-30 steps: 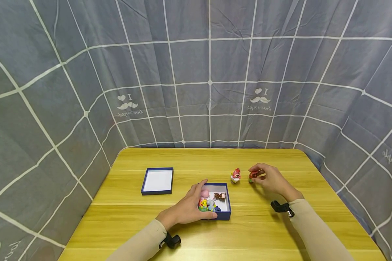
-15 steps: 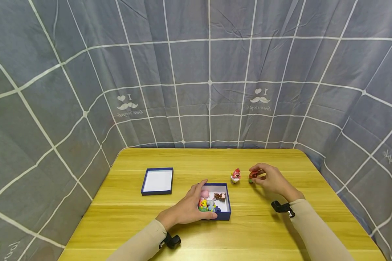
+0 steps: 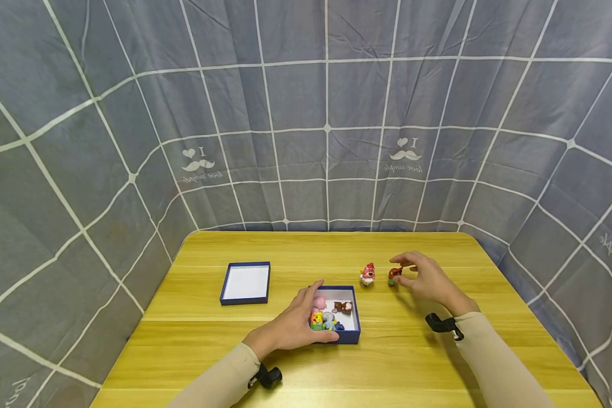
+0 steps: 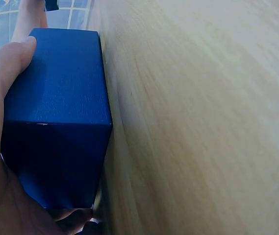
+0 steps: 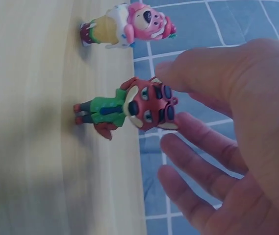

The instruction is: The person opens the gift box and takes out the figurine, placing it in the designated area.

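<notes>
My left hand (image 3: 290, 323) grips the blue box (image 3: 349, 338) from its left, thumb on the near wall and fingers over the far side. In the left wrist view the thumb lies against the blue wall (image 4: 61, 78). Inside the box are a brown bear figurine (image 3: 343, 307), a pink one (image 3: 319, 303) and several colourful ones, partly hidden by the hand. A fox figurine (image 5: 144, 105) in a green shirt stands upright on the table. Around its head my right hand (image 3: 430, 283) is spread, thumb near one ear, fingers apart from it.
Left of the fox stands a pink bear figurine (image 3: 368, 275) with a strawberry on its head. The blue-rimmed box lid (image 3: 246, 283) lies inside up at the left of the wooden table (image 3: 387, 368). A grey checked curtain (image 3: 306, 158) surrounds the table.
My right fingers have parted from the fox figurine and drawn slightly back, leaving it standing. The left hand and the box have stayed in place.
</notes>
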`<state>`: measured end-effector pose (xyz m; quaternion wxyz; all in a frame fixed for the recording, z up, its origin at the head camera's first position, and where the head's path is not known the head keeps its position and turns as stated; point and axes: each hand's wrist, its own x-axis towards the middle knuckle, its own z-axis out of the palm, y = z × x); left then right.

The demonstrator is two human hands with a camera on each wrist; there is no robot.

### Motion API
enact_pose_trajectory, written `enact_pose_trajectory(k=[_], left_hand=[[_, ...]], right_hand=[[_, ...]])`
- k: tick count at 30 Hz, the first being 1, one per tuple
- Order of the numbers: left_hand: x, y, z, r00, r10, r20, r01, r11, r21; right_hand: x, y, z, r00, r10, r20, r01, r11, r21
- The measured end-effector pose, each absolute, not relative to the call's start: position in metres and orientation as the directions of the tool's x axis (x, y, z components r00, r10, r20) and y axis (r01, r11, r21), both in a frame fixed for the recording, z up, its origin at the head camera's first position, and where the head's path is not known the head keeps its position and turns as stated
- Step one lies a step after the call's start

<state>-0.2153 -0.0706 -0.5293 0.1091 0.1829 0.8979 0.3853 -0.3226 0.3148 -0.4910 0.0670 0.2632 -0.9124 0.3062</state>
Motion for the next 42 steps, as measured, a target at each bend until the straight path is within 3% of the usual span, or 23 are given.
enact_pose_trajectory(k=[29, 42], left_hand=[[-0.215, -0.071, -0.531, -0.911, 0.41, -0.051, 0.246, 0.637, 0.731], [-0.215, -0.07, -0.531, -0.909, 0.413, -0.055, 0.246, 0.638, 0.73]], right_hand=[[-0.305, 0.29, -0.467, -0.762, -0.483, 0.431, -0.64, 0.66, -0.394], [-0.295, 0.272, -0.466, -0.713, -0.521, 0.468, -0.696, 0.603, -0.389]])
